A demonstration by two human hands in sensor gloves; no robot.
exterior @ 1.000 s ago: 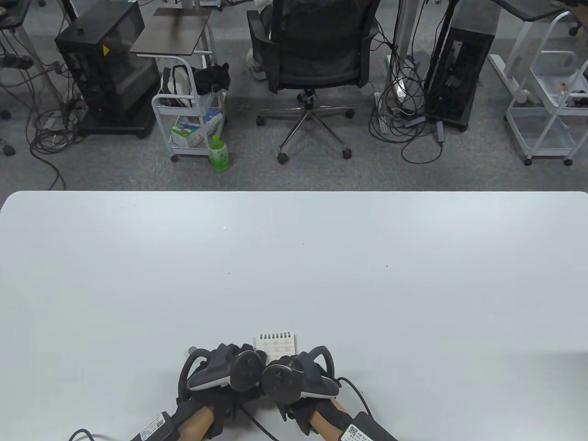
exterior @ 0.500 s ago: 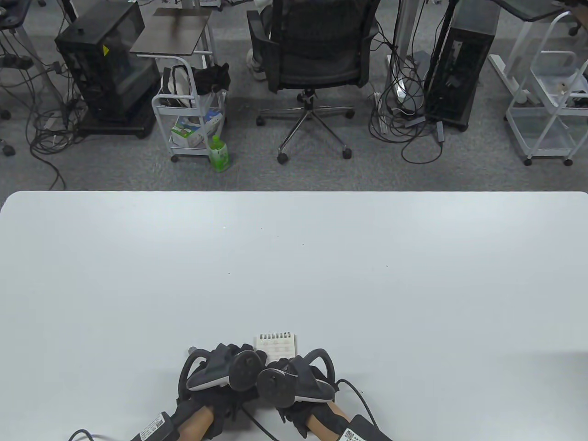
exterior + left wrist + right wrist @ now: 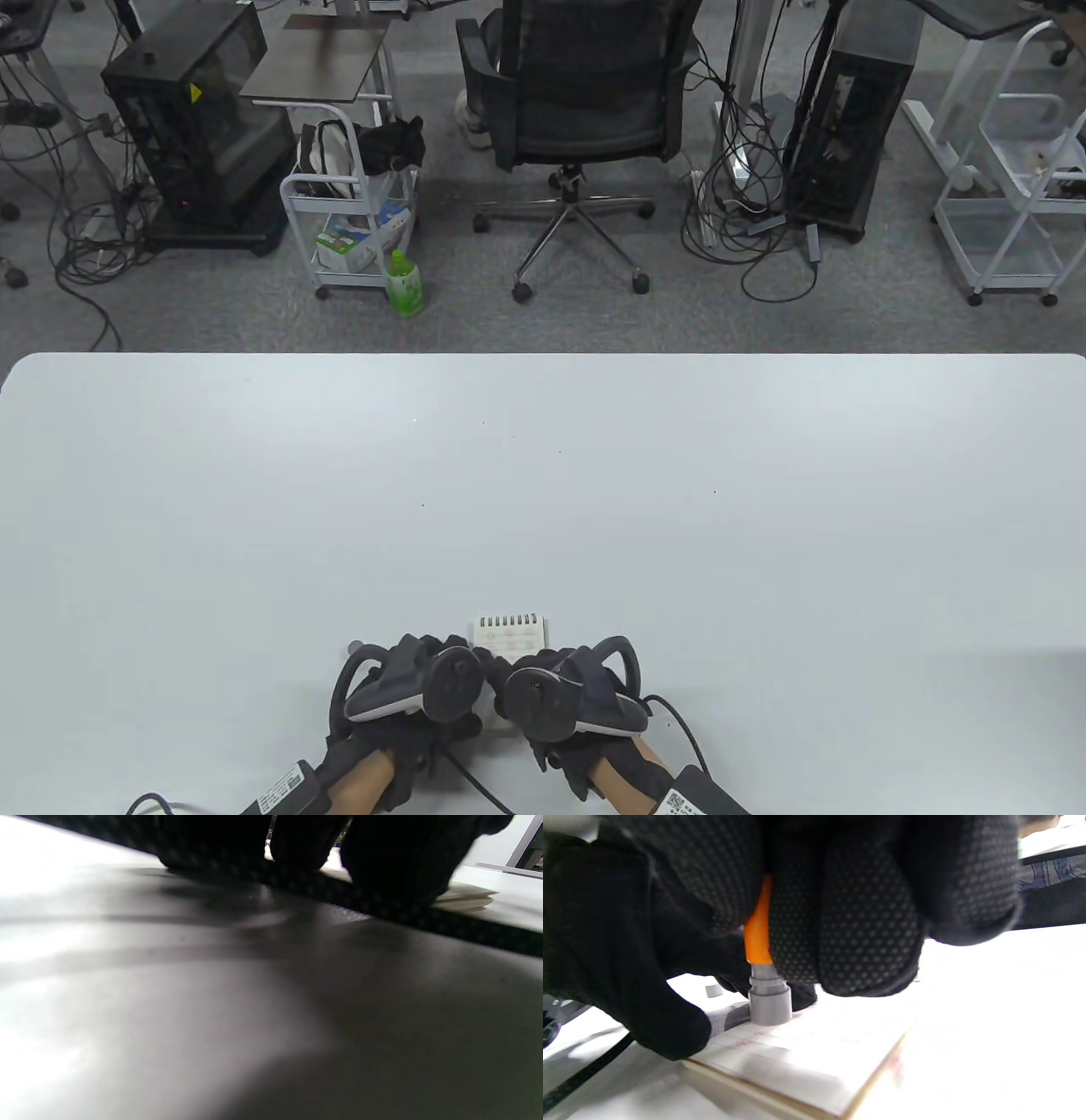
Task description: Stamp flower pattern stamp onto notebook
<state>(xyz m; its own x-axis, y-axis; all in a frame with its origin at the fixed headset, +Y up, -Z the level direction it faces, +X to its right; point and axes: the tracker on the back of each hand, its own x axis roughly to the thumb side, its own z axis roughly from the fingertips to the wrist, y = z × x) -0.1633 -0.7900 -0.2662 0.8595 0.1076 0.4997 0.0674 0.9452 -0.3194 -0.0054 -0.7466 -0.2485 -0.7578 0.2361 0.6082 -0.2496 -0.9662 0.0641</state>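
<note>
A small spiral notebook (image 3: 512,632) lies on the white table (image 3: 543,509) near the front edge, with faint stamped marks on its page. My right hand (image 3: 551,692) grips an orange stamp with a grey head (image 3: 768,1001); the head stands upright on the notebook page (image 3: 806,1052). My left hand (image 3: 416,683) rests on the table at the notebook's left side; in the left wrist view its fingers (image 3: 390,861) touch the notebook's edge (image 3: 464,897). The trackers hide most of the notebook in the table view.
A small grey cap-like piece (image 3: 713,989) stands on the table beyond the stamp. Glove cables (image 3: 679,747) trail toward the front edge. An office chair (image 3: 585,127) and carts stand on the floor beyond the table's far edge.
My right hand has shifted to the right and slightly forward over the notebook. My left hand has stayed where it was.
</note>
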